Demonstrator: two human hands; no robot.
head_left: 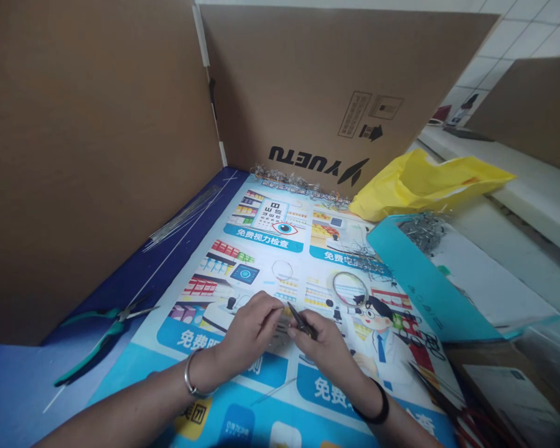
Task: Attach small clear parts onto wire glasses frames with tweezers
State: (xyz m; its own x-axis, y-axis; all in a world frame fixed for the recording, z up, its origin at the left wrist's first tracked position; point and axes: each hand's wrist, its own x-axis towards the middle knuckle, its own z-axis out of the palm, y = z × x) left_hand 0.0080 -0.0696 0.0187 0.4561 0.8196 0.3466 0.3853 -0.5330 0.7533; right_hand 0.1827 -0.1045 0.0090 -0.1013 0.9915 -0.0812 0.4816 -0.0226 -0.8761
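My left hand (256,323) is closed over the middle of the printed poster sheet (270,264), thumb and fingers pinched together. Whatever sits in that pinch is too small to make out. Just beside it, my right hand (324,345) is wrapped around a dark, slim tool with a pointed tip (299,318), its tip angled up and close to my left fingertips. Thin wire bits lie on the sheet around both hands. A round coil of thin wire (350,289) rests beyond my right hand.
Teal-handled pliers (114,330) lie open at left, near a bundle of straight wires (184,214). Tangled wire pieces (303,185) line the back, below cardboard walls (308,81). At right are a yellow bag (429,180), a blue box (406,286) and red-handled scissors (448,401).
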